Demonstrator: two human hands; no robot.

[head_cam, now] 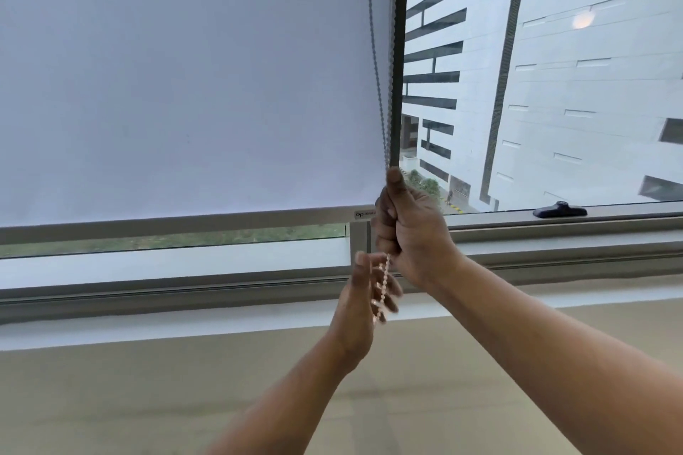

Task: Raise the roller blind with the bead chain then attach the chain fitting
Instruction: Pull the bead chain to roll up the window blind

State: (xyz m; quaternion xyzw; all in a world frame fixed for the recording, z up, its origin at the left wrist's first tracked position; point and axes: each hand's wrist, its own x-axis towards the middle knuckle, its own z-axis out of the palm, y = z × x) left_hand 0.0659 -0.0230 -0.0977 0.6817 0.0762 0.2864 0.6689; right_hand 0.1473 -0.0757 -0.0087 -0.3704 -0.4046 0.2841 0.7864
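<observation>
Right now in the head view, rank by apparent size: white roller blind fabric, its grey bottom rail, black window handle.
1. White roller blind fabric
2. Grey bottom rail
3. Black window handle, clearly smallest

A small white label point(364, 213) sits at the right end of the pale grey metal bottom bar point(184, 225) of the white fabric roller blind point(184, 85). It carries a dark round logo and tiny print, too small to read.

Blind point(184, 85) blocks left (sill point(148, 329) below free).
</observation>
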